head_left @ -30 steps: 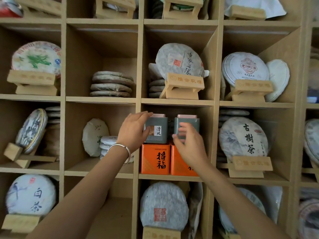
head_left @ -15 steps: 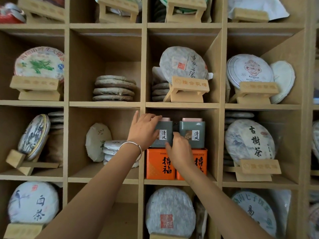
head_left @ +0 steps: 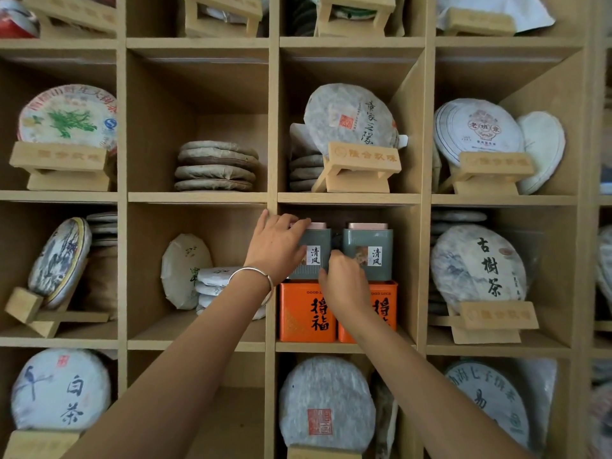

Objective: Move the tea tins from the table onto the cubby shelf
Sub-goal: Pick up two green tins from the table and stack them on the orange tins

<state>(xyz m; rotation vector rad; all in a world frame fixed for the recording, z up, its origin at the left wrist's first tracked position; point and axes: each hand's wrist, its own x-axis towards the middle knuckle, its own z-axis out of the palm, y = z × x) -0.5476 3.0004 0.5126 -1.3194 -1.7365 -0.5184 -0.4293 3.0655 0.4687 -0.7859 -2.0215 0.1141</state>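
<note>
Four tea tins sit together in one cubby of the shelf (head_left: pixel 273 127) — the middle row, second column from the right. Two orange tins stand on the cubby floor side by side: the left orange tin (head_left: pixel 306 313) shows large black characters and small "GOOD LUCK" lettering at the top, while the right orange tin (head_left: pixel 385 309) is partly hidden behind a wrist. On top of them stand two grey-green tins with pale pink lids, each bearing a white label with two black characters. The left green tin (head_left: pixel 314 256) rests on the left orange one; the right green tin (head_left: pixel 367 251) rests on the right orange one, a narrow dark gap between the pair.

The left hand (head_left: pixel 276 246), a silver bangle (head_left: pixel 255 276) on its wrist, wraps round the left side and top corner of the left green tin, fingers curled over the lid edge. The right hand (head_left: pixel 344 283) is at the lower front of the green tins, fingers bent — whether it pinches a tin or only touches it cannot be told.

Neighbouring cubbies hold paper-wrapped tea cakes (head_left: pixel 351 117), some propped on wooden stands (head_left: pixel 361 167), some stacked flat.
</note>
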